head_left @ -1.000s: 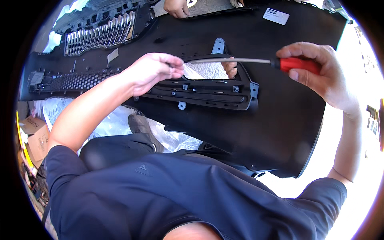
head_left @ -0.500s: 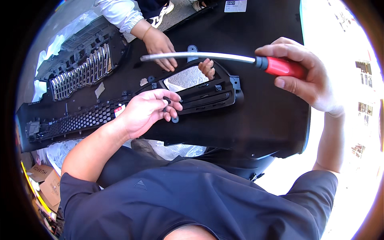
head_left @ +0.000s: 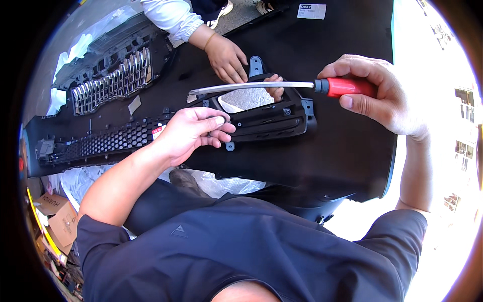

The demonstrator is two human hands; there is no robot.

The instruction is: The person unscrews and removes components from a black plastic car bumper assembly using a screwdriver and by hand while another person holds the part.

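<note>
My right hand (head_left: 390,98) grips the red handle of a screwdriver (head_left: 352,87). Its long metal shaft points left, and the tip is above my left hand (head_left: 193,132). That hand is closed, its thumb and fingers pinching a small black part (head_left: 225,119) that they mostly hide. Just beyond my left fingers lies a black plastic trim piece (head_left: 271,132) with a wide opening and several mounting tabs. A co-worker's hand (head_left: 226,58) rests at the far edge of that opening, while fingers of another hand (head_left: 275,88) show through its right end.
The trim's honeycomb mesh strip (head_left: 108,145) runs left across a large black panel (head_left: 347,161). At the far left sits a chrome-barred grille (head_left: 113,83). Clear plastic wrap (head_left: 226,183) hangs by the near edge; a cardboard box (head_left: 63,221) stands low on the left.
The screwdriver's tip has come down and slightly right, nearer my left hand. My left fingers have closed further over the small black part. The whole view has shifted a little.
</note>
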